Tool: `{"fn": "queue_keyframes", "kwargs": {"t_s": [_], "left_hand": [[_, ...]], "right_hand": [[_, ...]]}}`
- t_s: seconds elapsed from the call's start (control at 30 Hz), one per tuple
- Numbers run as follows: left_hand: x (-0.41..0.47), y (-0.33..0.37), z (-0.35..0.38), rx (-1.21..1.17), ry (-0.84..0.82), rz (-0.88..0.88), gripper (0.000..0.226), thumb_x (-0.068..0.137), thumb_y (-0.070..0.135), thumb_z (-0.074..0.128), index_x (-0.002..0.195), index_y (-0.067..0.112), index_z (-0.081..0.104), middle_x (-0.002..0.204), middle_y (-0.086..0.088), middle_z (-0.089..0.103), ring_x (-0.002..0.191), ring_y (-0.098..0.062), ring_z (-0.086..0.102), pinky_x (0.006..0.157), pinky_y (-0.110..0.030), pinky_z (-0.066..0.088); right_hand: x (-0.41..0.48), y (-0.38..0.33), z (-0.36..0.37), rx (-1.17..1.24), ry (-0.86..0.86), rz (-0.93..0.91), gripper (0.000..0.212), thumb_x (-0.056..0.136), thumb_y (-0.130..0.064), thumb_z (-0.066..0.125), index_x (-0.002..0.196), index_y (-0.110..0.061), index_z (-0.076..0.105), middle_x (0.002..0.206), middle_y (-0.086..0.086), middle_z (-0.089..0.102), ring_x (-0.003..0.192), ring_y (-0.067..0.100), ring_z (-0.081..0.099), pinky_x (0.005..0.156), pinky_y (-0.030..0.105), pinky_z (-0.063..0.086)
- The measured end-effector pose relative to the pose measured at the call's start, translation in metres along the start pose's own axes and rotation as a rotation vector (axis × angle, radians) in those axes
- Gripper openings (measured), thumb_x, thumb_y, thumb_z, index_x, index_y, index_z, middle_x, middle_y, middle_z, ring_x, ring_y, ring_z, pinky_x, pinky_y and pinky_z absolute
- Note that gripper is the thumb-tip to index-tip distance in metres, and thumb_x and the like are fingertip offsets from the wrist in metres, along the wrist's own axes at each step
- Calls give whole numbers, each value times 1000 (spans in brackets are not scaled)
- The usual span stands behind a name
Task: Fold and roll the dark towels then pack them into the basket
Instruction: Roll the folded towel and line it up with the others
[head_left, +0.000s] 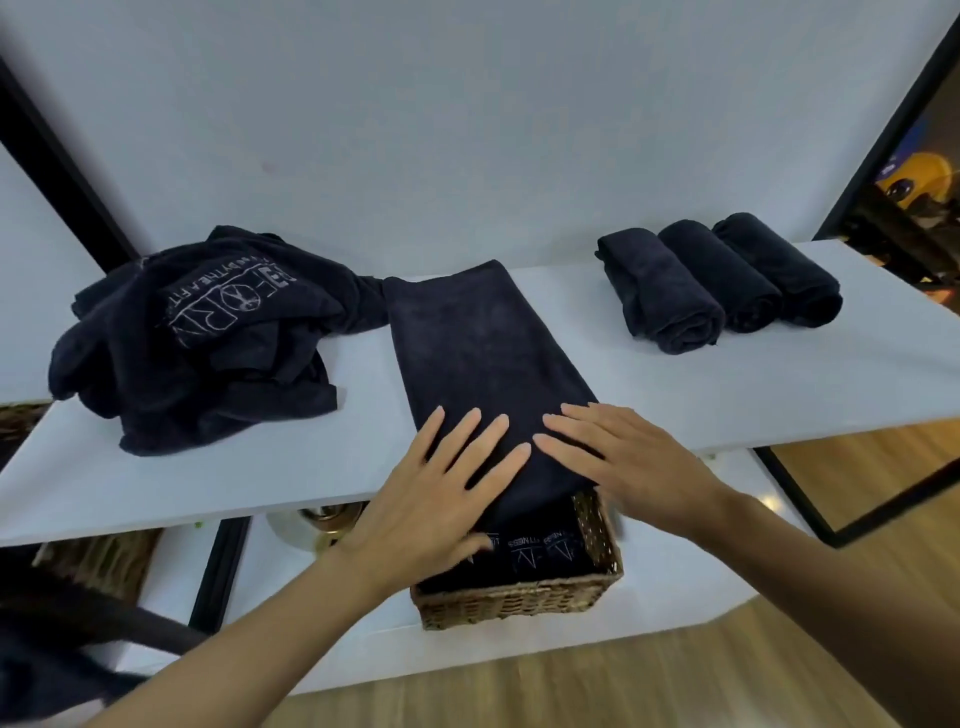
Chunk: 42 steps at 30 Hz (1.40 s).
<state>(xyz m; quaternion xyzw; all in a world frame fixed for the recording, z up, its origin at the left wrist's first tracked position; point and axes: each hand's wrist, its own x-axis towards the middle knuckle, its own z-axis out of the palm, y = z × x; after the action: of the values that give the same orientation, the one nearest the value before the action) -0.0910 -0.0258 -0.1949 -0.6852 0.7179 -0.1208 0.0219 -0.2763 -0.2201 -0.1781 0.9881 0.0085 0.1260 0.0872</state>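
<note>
Heap of unfolded dark towels (208, 332) at desk (779, 384) left. Left grip (436, 499) flat, fingers straight, pressing near end of long folded towel (478, 353) at desk centre. Wicker basket (519, 597) just below that end, printed towels (540, 553) inside. Right grip (623, 457) flat on same end, fingers straight. Three rolled towels (722, 280) side by side, desk right.

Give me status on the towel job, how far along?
Done: three rolled towels sit on the table at right; the basket already holds some dark towels. In hand: left hand and right hand press flat on a folded towel, not yet rolled. Left: roll it, fold and roll the crumpled pile at left, pack the rolls.
</note>
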Motion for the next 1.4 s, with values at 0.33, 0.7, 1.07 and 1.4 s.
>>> {"fn": "queue_keyframes", "kwargs": {"t_s": [0.33,0.7,1.07,1.4], "left_hand": [[-21,-8,-6,-333,401,-110,32,77,23,77,106,13,69,115,-2,69,113,-19,61,104,-37,45],[-15,-16,-48,-1102,323,-776,34,95,34,59,72,10,60,62,3,58,62,-9,53,62,-24,40],[7,-29,-46,-820,197,-880,12,87,32,71,86,24,62,56,5,55,56,-12,52,59,-26,41],[-12,-40,-26,-118,304,-167,53,87,60,51,98,14,74,102,1,63,96,-18,52,79,-31,46]], "right_hand": [[17,-13,-30,354,73,61,41,80,-2,72,115,-24,72,105,-2,65,89,15,63,74,22,51],[40,8,-40,964,-106,543,21,88,-30,70,109,-29,66,103,-16,66,102,3,61,93,26,46],[20,3,-10,115,206,2,22,93,-25,55,106,-18,72,101,-3,68,89,19,60,76,34,46],[34,9,-26,478,-49,218,22,96,-29,59,114,-21,66,113,-8,60,99,7,50,92,25,40]]}}
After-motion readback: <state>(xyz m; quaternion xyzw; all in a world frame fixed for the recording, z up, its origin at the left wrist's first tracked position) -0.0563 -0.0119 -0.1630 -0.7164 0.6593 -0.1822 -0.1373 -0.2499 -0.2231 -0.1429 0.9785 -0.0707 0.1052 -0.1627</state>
